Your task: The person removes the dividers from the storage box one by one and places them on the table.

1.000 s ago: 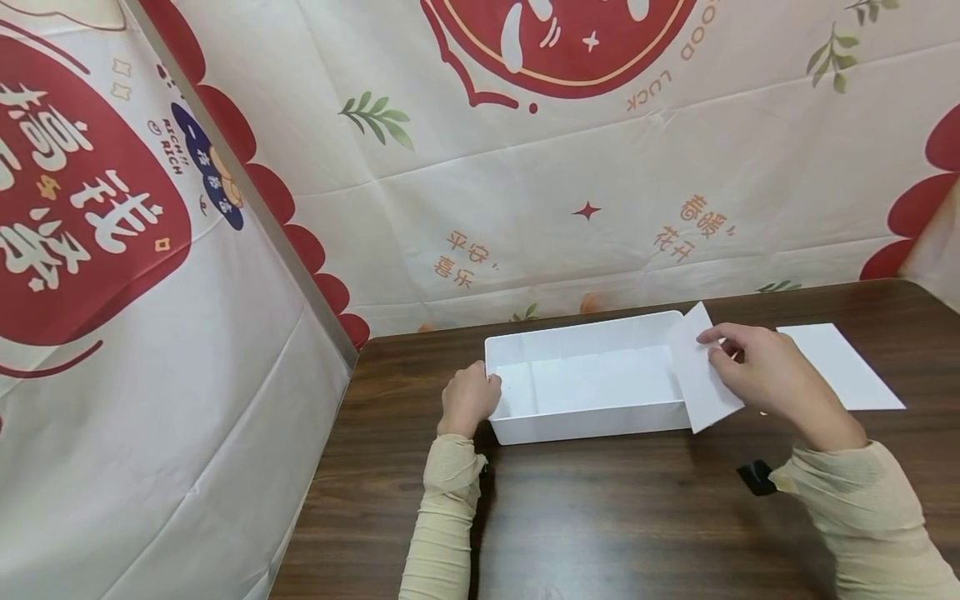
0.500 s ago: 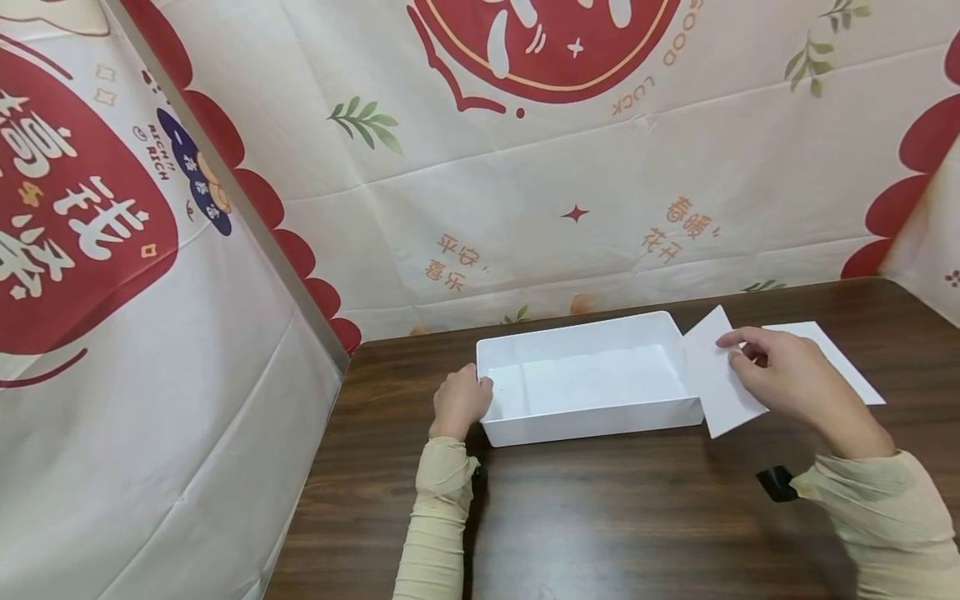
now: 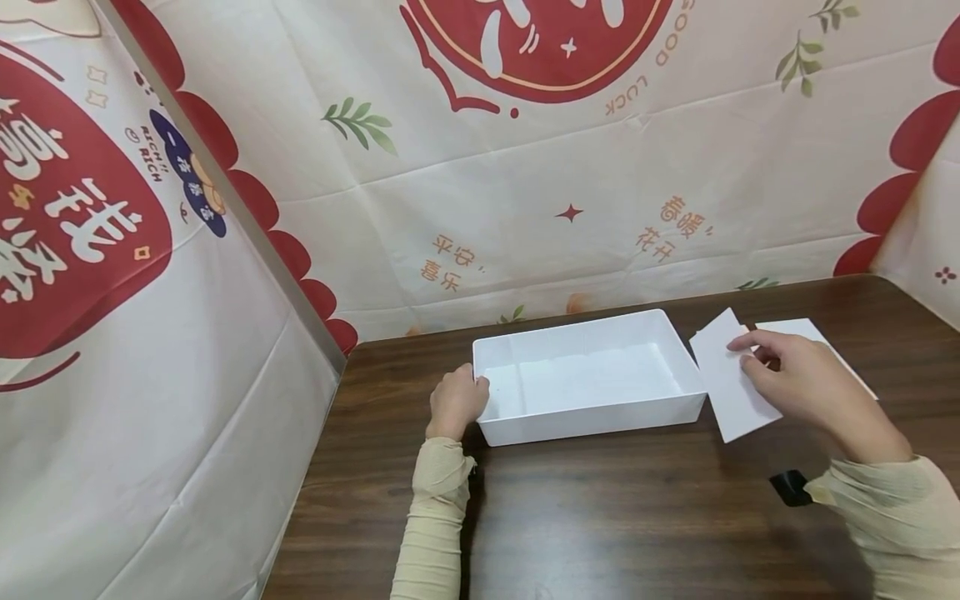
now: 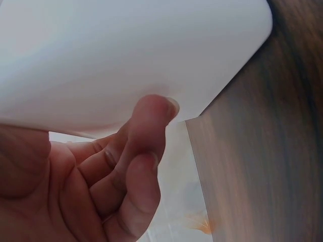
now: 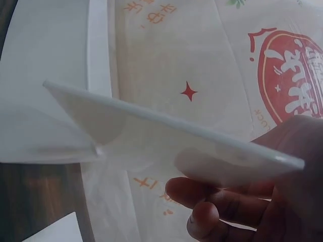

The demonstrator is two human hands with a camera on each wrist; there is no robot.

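Observation:
A long, open white plastic box (image 3: pixel 592 423) sits on the dark wooden table, with nothing in it. My left hand (image 3: pixel 456 402) grips its left end wall, the thumb inside the rim. In the left wrist view the curled fingers (image 4: pixel 149 123) press against the outside of the box. My right hand (image 3: pixel 806 383) pinches a thin white panel (image 3: pixel 729 379) just off the right end of the box. Seen from the right wrist, the panel (image 5: pixel 151 138) is held tilted by its edge, and the fingertips show below it.
Another flat white sheet (image 3: pixel 795 329) lies at the right, partly hidden by the right hand. A printed cloth (image 3: pixel 525 208) hangs along the back, and a second cloth (image 3: pixel 150 375) covers the left side. A black tab (image 3: pixel 791 488) sticks out by the right sleeve.
My right hand has moved the panel rightward, from overlapping the box's right end to beside it. The left hand keeps its grip on the box. The head view has shifted slightly.

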